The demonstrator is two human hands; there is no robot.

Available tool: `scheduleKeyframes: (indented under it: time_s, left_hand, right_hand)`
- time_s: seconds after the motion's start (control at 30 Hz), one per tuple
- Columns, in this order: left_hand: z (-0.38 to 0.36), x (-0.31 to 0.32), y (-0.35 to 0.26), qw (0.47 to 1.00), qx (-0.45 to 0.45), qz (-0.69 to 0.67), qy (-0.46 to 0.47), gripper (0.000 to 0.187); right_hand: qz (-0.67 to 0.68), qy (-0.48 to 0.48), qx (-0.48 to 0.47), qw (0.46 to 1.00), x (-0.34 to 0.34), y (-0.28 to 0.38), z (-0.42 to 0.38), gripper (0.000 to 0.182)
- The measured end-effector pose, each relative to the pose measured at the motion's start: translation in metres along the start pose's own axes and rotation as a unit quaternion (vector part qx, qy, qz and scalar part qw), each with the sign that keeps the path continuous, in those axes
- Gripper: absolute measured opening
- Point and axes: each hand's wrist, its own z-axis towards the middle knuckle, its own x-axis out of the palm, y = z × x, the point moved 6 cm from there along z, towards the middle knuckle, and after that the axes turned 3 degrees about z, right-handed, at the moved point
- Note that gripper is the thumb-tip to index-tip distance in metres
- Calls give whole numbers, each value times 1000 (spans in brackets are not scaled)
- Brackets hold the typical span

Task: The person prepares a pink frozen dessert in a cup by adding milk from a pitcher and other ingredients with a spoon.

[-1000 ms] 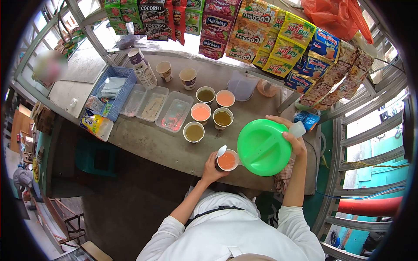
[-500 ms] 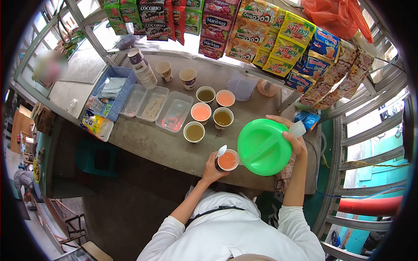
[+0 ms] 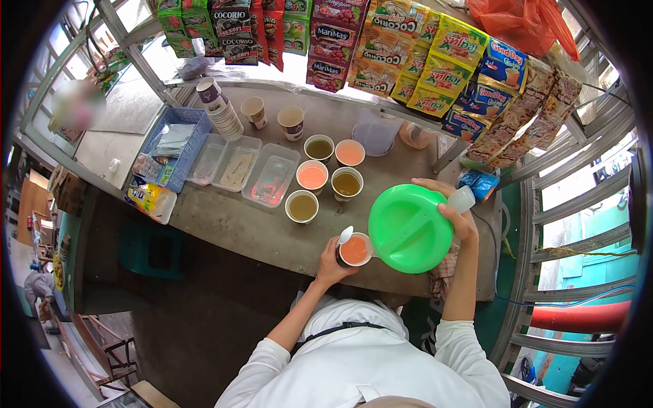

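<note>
My left hand [image 3: 331, 264] is wrapped round a paper cup of orange drink [image 3: 354, 251] near the counter's front edge. A white spoon [image 3: 345, 235] stands in that cup, its end over the rim. My right hand [image 3: 457, 212] grips the handle of a pitcher with a green lid [image 3: 411, 228], whose spout side touches the cup's right rim. Behind are an olive-green drink [image 3: 302, 207], an orange drink [image 3: 313, 177], a darker green drink [image 3: 346, 183] and two more filled cups.
Plastic trays [image 3: 271, 175], a blue basket [image 3: 194, 123] and stacked paper cups [image 3: 220, 109] stand on the counter [image 3: 231, 216] at the left. Sachet strips [image 3: 442, 75] hang along the back. A blue packet [image 3: 479, 184] lies at the right.
The view has shifted very slightly. My left hand still holds the cup and my right hand the pitcher, with no clear movement of either.
</note>
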Motion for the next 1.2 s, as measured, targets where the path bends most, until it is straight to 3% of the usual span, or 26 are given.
scheduleKeyframes:
  time_s: [0.17, 1.2]
  left_hand:
    - [-2, 1, 1, 999, -33, -13, 8, 88]
    - [0, 0, -1, 999, -29, -17, 7, 85]
  right_hand:
    - [-13, 8, -18, 1000, 1, -2, 1, 61]
    - [-24, 26, -15, 999, 5, -3, 1, 60]
